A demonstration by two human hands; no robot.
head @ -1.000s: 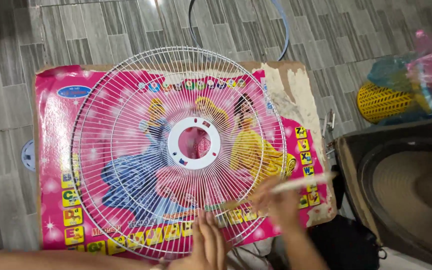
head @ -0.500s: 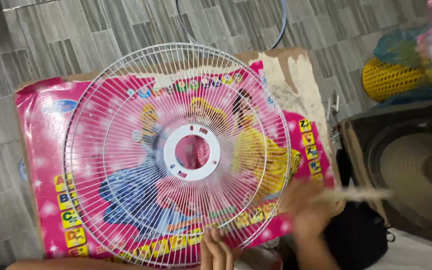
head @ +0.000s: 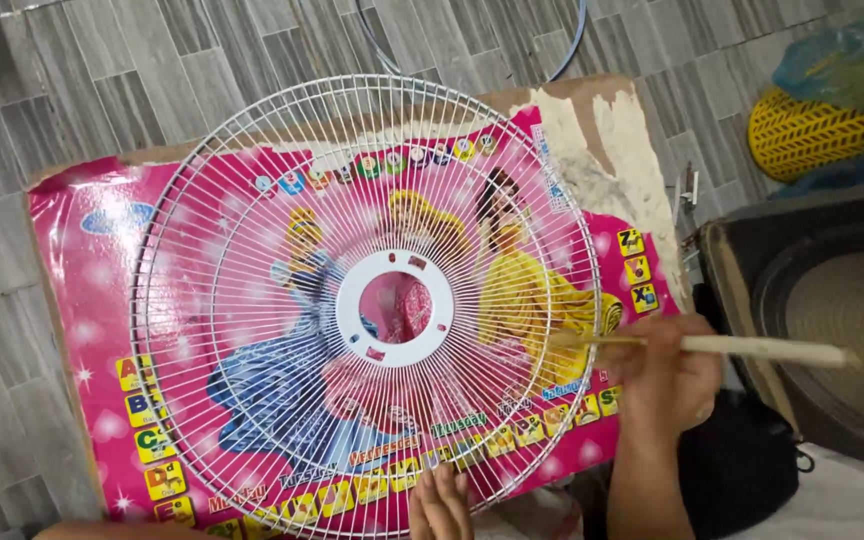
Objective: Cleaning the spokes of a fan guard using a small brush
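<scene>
On the grey tiled floor, a pink picture mat [head: 82, 300] of torn cardboard lies flat, and the white wire fan guard [head: 367, 300] rests on top of it, its round hub near the middle of the mat. Your right hand [head: 664, 378] sits at the guard's right rim, fingers curled tight around a thin pale stick [head: 752, 348] that lies almost level, its far end pointing right over the dark speaker [head: 832, 320], its near end reaching in among the wires. Your left hand [head: 442, 505] shows only at the bottom edge, fingers together and resting at the guard's near rim; whether they pinch a wire or just press on it, you cannot tell from here.

By the look of it, you are working the stick along the wires on the right side while the left hand steadies the guard. The next stroke calls for a firm hold below, so the guard does not slide on the mat, and a light touch, since the wires are thin and close-set.
</scene>
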